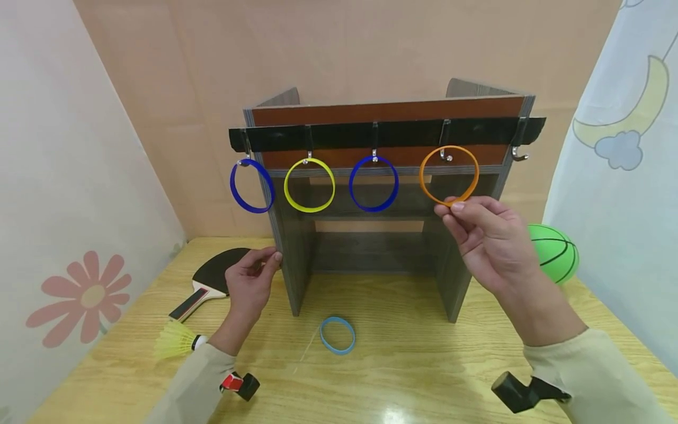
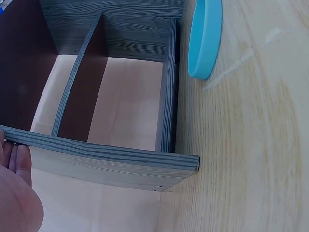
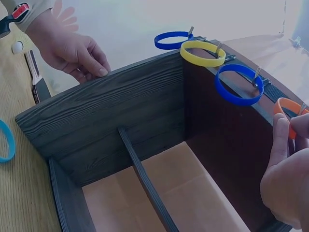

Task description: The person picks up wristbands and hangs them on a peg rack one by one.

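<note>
Right hand [image 1: 489, 238] pinches orange band [image 1: 422, 178]; I'd seat it over the hook [image 1: 448, 158] above before releasing. Left hand [image 1: 251, 280] grips shelf [image 1: 293, 253] edge.

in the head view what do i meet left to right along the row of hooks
Blue wristband, yellow wristband, second blue wristband, orange wristband pinched by the right hand, bare metal hook.

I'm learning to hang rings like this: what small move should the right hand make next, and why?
I'd probably lower the orange ring slightly, letting its upper edge settle onto the hook. The right hand pinches the ring's lower edge, and in the head view the hook's tip shows inside the loop, below its top edge, so it looks threaded but perhaps not resting.
</note>
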Demonstrator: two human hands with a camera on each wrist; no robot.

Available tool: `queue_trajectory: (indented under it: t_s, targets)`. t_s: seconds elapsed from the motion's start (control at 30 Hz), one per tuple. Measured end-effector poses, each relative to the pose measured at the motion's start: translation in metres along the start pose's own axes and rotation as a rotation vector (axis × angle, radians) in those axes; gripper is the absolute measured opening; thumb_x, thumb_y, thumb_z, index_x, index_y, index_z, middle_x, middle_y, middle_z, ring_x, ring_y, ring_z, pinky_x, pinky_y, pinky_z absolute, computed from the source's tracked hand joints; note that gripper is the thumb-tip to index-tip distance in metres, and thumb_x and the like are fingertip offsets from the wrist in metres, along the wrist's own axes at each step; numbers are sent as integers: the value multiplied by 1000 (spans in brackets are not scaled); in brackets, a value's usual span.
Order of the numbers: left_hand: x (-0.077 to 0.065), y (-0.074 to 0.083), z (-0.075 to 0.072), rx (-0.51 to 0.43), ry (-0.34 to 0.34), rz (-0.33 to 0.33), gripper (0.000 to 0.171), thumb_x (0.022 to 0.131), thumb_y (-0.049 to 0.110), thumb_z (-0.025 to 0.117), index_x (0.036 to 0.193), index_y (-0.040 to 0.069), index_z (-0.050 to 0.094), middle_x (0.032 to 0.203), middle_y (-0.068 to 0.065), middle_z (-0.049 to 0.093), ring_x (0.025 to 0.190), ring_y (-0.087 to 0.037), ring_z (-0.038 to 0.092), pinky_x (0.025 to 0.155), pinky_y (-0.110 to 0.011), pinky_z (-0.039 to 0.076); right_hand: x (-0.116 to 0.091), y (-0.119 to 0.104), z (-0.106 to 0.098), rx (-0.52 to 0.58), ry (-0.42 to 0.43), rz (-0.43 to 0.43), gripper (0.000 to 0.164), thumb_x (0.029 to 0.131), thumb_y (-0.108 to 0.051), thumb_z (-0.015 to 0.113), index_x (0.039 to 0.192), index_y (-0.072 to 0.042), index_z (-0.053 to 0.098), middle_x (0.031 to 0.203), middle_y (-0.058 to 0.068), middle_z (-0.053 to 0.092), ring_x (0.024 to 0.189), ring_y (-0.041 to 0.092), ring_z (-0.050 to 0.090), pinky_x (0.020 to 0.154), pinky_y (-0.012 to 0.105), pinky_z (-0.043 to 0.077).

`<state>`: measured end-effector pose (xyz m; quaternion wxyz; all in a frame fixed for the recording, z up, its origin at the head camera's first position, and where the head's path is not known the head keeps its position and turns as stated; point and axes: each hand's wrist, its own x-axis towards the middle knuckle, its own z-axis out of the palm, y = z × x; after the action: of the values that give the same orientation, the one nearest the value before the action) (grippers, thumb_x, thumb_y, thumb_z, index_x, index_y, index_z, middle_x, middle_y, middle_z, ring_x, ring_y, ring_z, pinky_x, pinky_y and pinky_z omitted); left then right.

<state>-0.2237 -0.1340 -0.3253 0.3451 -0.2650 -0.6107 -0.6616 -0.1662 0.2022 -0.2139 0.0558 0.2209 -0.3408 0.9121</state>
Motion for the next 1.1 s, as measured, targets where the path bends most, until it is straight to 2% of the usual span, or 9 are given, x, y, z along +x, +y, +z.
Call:
queue_trajectory:
  t_s: [0.67, 1.1]
  targets:
    - [-1, 1, 1, 22, 5, 0, 9, 81, -22, 59, 91, -22, 60, 79, -23, 63, 70, -9, 65, 66, -20, 55, 3, 11, -9, -76, 26, 16, 18, 88, 16, 54, 77, 8, 66, 85, 20, 68, 78, 28, 69, 73, 27, 56]
    - [-1, 1, 1, 28, 9, 11, 9, 81, -21, 59, 90, -22, 60, 78, -22, 62, 70, -8, 64, 65, -19, 55, 0, 16, -14, -152, 5, 20, 16, 88, 14, 56, 83, 6, 69, 85, 18, 68, 79, 27, 69, 75, 28, 55]
